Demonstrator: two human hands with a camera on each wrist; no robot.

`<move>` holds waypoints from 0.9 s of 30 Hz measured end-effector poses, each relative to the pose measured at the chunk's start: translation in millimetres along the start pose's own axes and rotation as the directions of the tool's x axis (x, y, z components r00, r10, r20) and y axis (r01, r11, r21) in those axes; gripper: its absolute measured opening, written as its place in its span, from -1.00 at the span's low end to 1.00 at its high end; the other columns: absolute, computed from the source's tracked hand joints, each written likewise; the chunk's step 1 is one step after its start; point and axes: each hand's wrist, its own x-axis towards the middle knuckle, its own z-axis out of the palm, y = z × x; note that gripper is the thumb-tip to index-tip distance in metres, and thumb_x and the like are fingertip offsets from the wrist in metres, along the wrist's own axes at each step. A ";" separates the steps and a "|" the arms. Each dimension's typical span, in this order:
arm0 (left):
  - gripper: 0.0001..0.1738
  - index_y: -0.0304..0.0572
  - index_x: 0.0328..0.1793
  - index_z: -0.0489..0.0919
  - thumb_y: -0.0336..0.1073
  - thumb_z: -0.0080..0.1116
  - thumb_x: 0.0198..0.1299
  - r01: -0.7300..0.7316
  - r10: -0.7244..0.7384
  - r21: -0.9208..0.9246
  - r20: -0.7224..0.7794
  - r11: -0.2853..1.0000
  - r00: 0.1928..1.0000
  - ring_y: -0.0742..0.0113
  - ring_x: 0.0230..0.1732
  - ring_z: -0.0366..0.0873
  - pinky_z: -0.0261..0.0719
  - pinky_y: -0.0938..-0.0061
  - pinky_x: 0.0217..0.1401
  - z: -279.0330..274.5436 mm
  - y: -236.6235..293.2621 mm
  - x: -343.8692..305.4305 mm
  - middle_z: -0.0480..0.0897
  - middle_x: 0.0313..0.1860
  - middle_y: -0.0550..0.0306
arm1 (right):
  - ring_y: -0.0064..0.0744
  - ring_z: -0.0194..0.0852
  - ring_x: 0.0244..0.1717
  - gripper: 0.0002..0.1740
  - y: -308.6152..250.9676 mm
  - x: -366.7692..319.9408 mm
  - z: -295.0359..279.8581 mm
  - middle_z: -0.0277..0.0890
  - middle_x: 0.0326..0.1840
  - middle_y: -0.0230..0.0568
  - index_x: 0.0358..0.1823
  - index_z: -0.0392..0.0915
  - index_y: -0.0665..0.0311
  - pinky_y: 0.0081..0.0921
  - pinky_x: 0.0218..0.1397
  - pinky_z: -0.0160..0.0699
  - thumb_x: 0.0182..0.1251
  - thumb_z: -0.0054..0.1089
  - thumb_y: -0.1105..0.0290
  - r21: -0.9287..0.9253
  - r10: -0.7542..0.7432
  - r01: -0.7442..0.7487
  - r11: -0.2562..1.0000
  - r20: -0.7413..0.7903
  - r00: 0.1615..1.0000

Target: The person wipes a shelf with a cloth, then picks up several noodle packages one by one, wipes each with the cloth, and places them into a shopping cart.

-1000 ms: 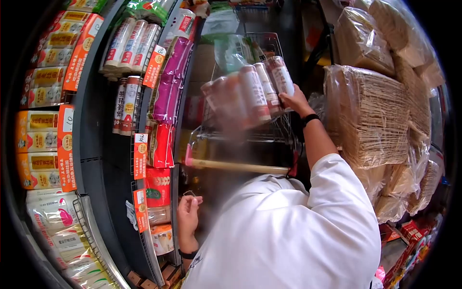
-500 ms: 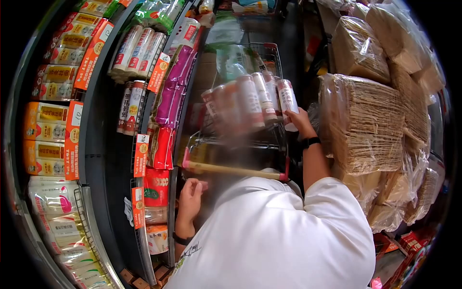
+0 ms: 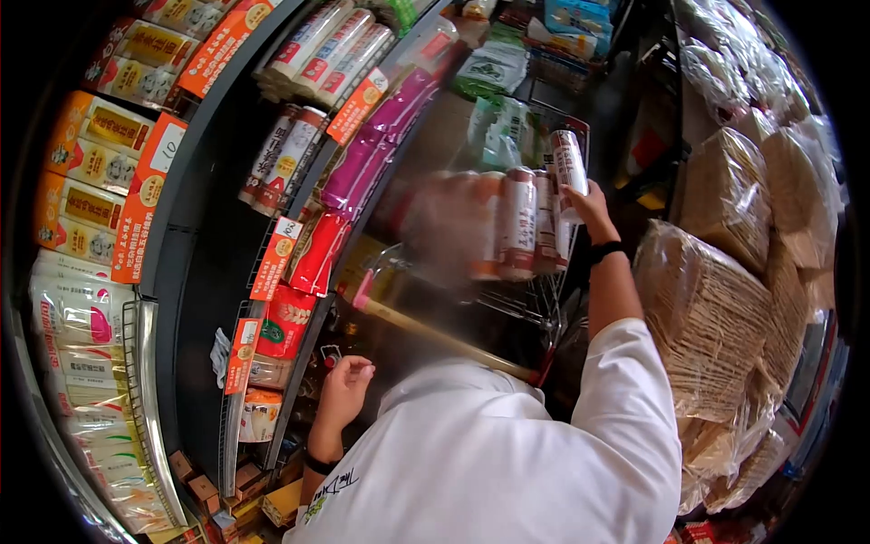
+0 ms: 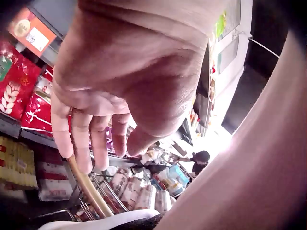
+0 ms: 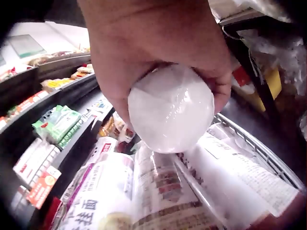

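Observation:
My right hand (image 3: 594, 216) grips the lower end of a cylindrical pack of dried noodles (image 3: 569, 163), holding it at the right side of the shopping cart. In the right wrist view, the pack's white wrapped end (image 5: 170, 112) faces the camera with fingers curled round it. Several similar noodle packs (image 3: 519, 222) lie side by side in the cart, just left of and below the held one. My left hand (image 3: 344, 390) hangs loosely curled and holds nothing, left of the cart's handle (image 3: 444, 344). The left wrist view shows its bare palm (image 4: 124, 72).
Shelves with noodle packs (image 3: 308, 54) and purple bags (image 3: 381, 140) run along the left. Plastic-wrapped brown stacks (image 3: 707, 317) rise close on the right. A green-and-clear bag (image 3: 503, 131) sits toward the cart's far end.
The head view has turned, tilting the shelves and cart. My right hand keeps its grip on the noodle pack, which dipped beside the row and now stands higher. My left hand stays empty.

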 end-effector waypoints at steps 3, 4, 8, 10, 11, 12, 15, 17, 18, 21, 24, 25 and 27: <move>-0.82 -0.33 0.03 0.58 -0.37 0.18 0.44 0.051 -0.054 -0.052 -0.059 0.997 0.997 0.42 -0.09 0.69 0.64 0.51 0.04 -16.0 -17.5 -11.5 0.74 -0.13 0.09 | -0.25 0.72 -0.04 -0.14 9.5 33.4 8.7 0.71 0.01 0.04 0.31 0.47 0.53 -0.39 0.05 0.64 0.15 0.50 -0.01 -0.145 0.002 -0.003 0.989 -0.010 1.000; -0.82 -0.33 0.03 0.58 -0.37 0.19 0.43 0.066 -0.071 -0.073 -0.075 0.995 0.995 0.42 -0.09 0.69 0.64 0.52 0.04 -19.4 -23.5 -12.6 0.73 -0.13 0.09 | -0.11 0.70 0.08 -0.05 12.7 40.9 11.3 0.67 0.14 0.17 0.41 0.39 0.54 -0.36 0.15 0.61 0.16 0.47 -0.04 -0.225 -0.068 0.056 0.973 -0.046 0.997; -0.82 -0.32 0.01 0.59 -0.35 0.22 0.41 0.093 -0.109 -0.153 -0.104 0.984 0.989 0.44 -0.10 0.68 0.63 0.54 0.04 -20.1 -33.3 -12.0 0.72 -0.13 0.12 | 0.00 0.58 0.27 -0.13 3.8 44.9 19.3 0.57 0.26 0.23 0.40 0.44 0.45 -0.30 0.33 0.51 0.19 0.44 -0.01 -0.346 -0.171 0.104 0.932 -0.167 0.971; -0.82 -0.32 0.00 0.60 -0.35 0.22 0.41 0.084 -0.096 -0.137 -0.086 0.987 0.992 0.43 -0.10 0.68 0.63 0.53 0.03 -17.4 -28.4 -8.3 0.72 -0.13 0.12 | 0.02 0.51 0.34 -0.19 10.6 40.3 18.5 0.53 0.30 0.21 0.39 0.47 0.40 -0.28 0.40 0.46 0.22 0.42 0.02 -0.414 -0.240 0.146 0.898 -0.186 0.953; -0.81 -0.33 0.00 0.60 -0.34 0.22 0.41 0.083 -0.092 -0.115 -0.077 0.990 0.993 0.43 -0.10 0.68 0.63 0.53 0.03 -16.1 -25.8 -6.5 0.72 -0.13 0.12 | 0.01 0.49 0.37 -0.22 14.7 36.7 16.5 0.52 0.32 0.19 0.39 0.48 0.37 -0.28 0.42 0.43 0.23 0.41 0.04 -0.451 -0.280 0.172 0.876 -0.185 0.942; -0.81 -0.33 0.01 0.60 -0.34 0.22 0.41 0.080 -0.087 -0.093 -0.066 0.992 0.994 0.42 -0.10 0.68 0.63 0.52 0.02 -14.8 -22.6 -3.8 0.72 -0.14 0.12 | 0.01 0.46 0.39 -0.25 17.6 32.1 13.8 0.50 0.34 0.17 0.38 0.49 0.35 -0.27 0.45 0.41 0.25 0.40 0.06 -0.487 -0.319 0.196 0.851 -0.184 0.930; -0.81 -0.34 0.00 0.59 -0.34 0.22 0.41 0.059 -0.060 -0.042 -0.025 0.997 0.998 0.41 -0.10 0.69 0.64 0.51 0.01 -13.5 -21.6 5.9 0.72 -0.14 0.10 | -0.04 0.60 0.26 -0.40 19.8 3.9 1.5 0.63 0.22 0.11 0.29 0.56 0.39 -0.33 0.36 0.49 0.29 0.36 0.19 -0.280 -0.148 0.124 0.952 -0.064 0.987; -0.80 -0.34 0.00 0.59 -0.34 0.22 0.41 0.044 -0.044 -0.019 -0.001 0.999 0.999 0.39 -0.10 0.69 0.64 0.50 0.02 -11.8 -19.9 12.6 0.72 -0.14 0.09 | -0.20 0.70 0.09 -0.48 6.2 -32.6 -2.8 0.72 0.09 0.01 0.25 0.59 0.41 -0.40 0.19 0.59 0.33 0.33 0.26 -0.252 -0.191 0.180 0.951 -0.019 0.981; -0.80 -0.34 0.00 0.59 -0.34 0.23 0.40 0.038 -0.038 -0.012 0.008 0.999 0.999 0.38 -0.10 0.69 0.64 0.49 0.02 -9.6 -17.3 16.1 0.73 -0.14 0.08 | -0.36 0.69 -0.01 -0.51 -5.6 -52.9 -4.3 0.73 0.06 -0.05 0.25 0.58 0.41 -0.44 0.08 0.62 0.38 0.31 0.27 -0.216 -0.181 0.176 0.960 -0.006 0.983; -0.80 -0.33 0.01 0.59 -0.33 0.23 0.40 0.012 -0.012 0.006 0.051 1.000 0.999 0.36 -0.08 0.70 0.65 0.46 0.03 -0.6 -13.2 26.5 0.73 -0.12 0.07 | -0.52 0.61 -0.12 -0.58 -18.6 -102.8 -6.1 0.70 0.02 -0.23 0.24 0.57 0.41 -0.53 0.01 0.59 0.47 0.27 0.31 0.003 -0.070 0.070 0.998 0.038 0.997; -0.79 -0.31 0.03 0.60 -0.32 0.23 0.40 -0.026 0.023 0.034 0.102 0.999 0.995 0.35 -0.06 0.70 0.65 0.44 0.05 9.5 -2.8 35.7 0.73 -0.11 0.07 | -0.59 0.60 -0.22 -0.60 -18.3 -149.6 0.8 0.69 -0.03 -0.27 0.22 0.57 0.39 -0.57 -0.17 0.57 0.49 0.27 0.31 -0.036 -0.085 0.087 0.996 0.038 0.996; -0.79 -0.31 0.04 0.60 -0.33 0.23 0.41 -0.049 0.045 0.031 0.113 0.998 0.993 0.35 -0.06 0.70 0.65 0.44 0.05 12.3 -3.6 40.2 0.73 -0.11 0.07 | -0.59 0.59 -0.21 -0.61 -21.1 -164.8 4.4 0.69 -0.04 -0.28 0.21 0.58 0.39 -0.58 -0.16 0.56 0.49 0.27 0.32 -0.020 -0.092 0.093 0.996 0.025 0.995; -0.80 -0.29 0.04 0.61 -0.33 0.24 0.40 -0.112 0.115 -0.026 0.122 0.993 0.986 0.38 -0.08 0.68 0.64 0.44 0.06 13.6 9.2 47.3 0.72 -0.13 0.09 | -0.60 0.58 -0.18 -0.64 -28.9 -191.1 9.3 0.68 -0.08 -0.29 0.18 0.60 0.39 -0.58 -0.13 0.55 0.49 0.28 0.33 0.056 -0.073 0.072 0.996 0.019 0.997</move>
